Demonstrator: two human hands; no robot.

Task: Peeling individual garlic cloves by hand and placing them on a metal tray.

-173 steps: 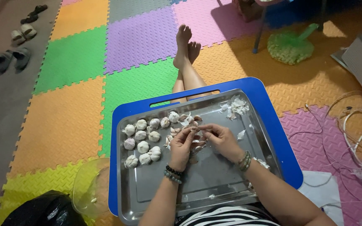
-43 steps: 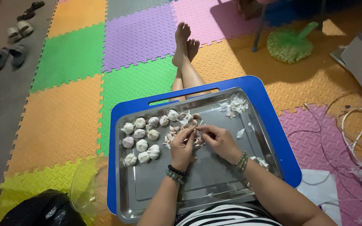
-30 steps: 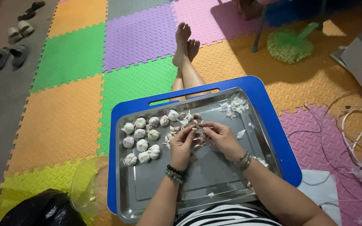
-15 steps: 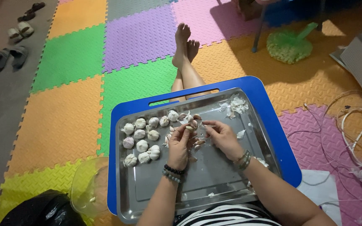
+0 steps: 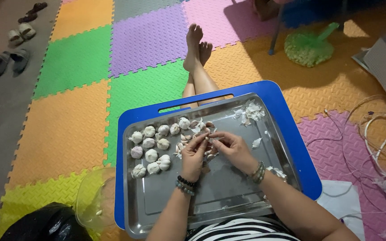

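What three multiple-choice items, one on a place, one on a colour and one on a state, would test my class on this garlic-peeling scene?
1. Where do the whole garlic bulbs lie on the metal tray?
A left part B right part C off it

2. What colour is the board under the tray?
A red B blue C green

3. What are the left hand and right hand doing?
A resting apart B together working a garlic piece C gripping the tray's rim

Answers: 1 A, bulbs cluster left of the hands. 2 B, a blue edge surrounds the tray. 3 B, the fingertips meet on it.

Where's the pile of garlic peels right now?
In the head view, the garlic peels lie in the far right corner of the steel tray, beyond the right hand, apart from the whole garlic bulbs at left.
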